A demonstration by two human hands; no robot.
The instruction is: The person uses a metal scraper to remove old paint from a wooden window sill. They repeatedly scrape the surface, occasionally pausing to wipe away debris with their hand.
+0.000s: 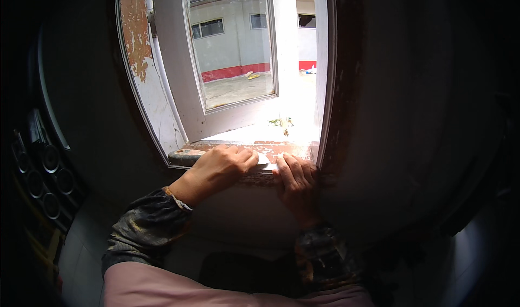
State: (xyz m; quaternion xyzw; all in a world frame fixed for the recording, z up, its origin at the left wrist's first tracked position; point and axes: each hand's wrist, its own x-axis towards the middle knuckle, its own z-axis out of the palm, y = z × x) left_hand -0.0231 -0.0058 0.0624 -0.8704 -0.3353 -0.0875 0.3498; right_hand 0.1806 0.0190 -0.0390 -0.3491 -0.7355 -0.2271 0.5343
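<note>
My left hand (219, 166) is closed around a putty knife (185, 156) at the windowsill. Its worn, dark handle sticks out to the left of my wrist, and a pale blade (263, 159) shows past my fingertips. Just right of the blade, my right hand (295, 172) rests on the sill's front edge with its fingers bent and pressed together. Whatever may be under those fingers is hidden. Between and behind the hands, the windowsill (271, 149) has patchy, peeling white paint over reddish brown.
A white window sash (176, 63) with a glass pane stands swung outward. Flaking paint covers the left frame (135, 36). Outside are bright ground and a pale building (233, 49) with a red band. Dark round shapes (51, 158) stand at the left in shadow.
</note>
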